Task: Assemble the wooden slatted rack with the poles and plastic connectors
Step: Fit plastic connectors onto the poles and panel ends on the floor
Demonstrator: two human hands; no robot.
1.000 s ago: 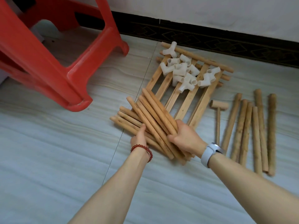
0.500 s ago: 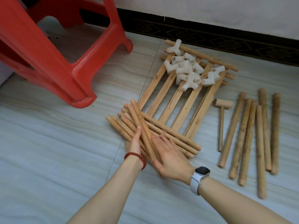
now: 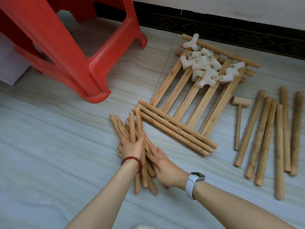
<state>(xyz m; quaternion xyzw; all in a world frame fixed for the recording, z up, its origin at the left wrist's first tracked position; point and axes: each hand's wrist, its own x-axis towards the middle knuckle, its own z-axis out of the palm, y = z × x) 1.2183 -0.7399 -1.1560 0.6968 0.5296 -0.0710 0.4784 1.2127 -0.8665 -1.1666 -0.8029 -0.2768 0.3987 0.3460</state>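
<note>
Poles [image 3: 132, 134] bundled between both hands [image 3: 132, 147], beside slatted rack [image 3: 194, 96]

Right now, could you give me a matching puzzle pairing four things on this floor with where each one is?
Things:
1. white plastic connectors
2. wooden mallet
3. red plastic stool
4. bundle of short poles

Places:
A. under the left hand
B. piled on the slatted panel
C. far left
D. between the panel and the loose long poles

Pairs: 1-B, 2-D, 3-C, 4-A

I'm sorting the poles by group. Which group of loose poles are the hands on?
The short bundle left of the rack; both hands, left and right, rest on it. The long poles beyond the mallet lie untouched.
</note>
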